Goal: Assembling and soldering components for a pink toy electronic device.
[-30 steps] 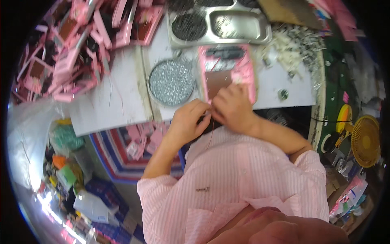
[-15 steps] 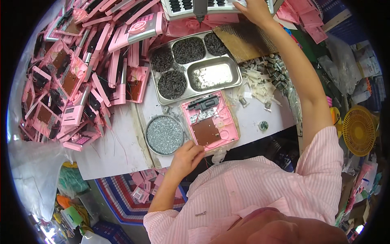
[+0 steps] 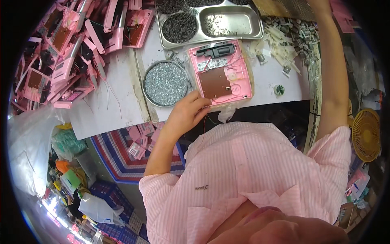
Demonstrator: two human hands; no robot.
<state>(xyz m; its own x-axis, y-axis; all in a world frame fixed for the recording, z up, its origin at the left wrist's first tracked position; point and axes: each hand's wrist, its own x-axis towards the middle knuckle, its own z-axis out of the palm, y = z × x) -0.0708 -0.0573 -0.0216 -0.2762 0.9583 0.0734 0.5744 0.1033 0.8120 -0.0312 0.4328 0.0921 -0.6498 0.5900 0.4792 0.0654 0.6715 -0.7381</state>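
Note:
A pink plastic housing (image 3: pixel 244 77) lies open on the table, with a brown circuit board (image 3: pixel 215 83), a dark grey mechanism and thin loose wires inside it. My left hand (image 3: pixel 187 112) is at the housing's near left corner, thumb and fingers closed on its edge. Below the fingertips thin red and green wires hang past the table edge. My right arm stretches to the far right, where my right hand (image 3: pixel 319 7) is cut off by the upper rim. Its fingers are out of sight, so what it touches is hidden.
Left of the housing stands a round dish of small silvery parts (image 3: pixel 165 84). Behind is a compartmented metal tray (image 3: pixel 254 30) with black screws. White and metal pieces (image 3: pixel 290 44) lie at right, near a small green-topped disc (image 3: pixel 279 90). Pink housings (image 3: pixel 67 69) pile up at left.
The whole scene has shifted upward in the picture, and the white rack at the top has left it. My right hand has gone to the upper rim; my left stays at the housing's corner.

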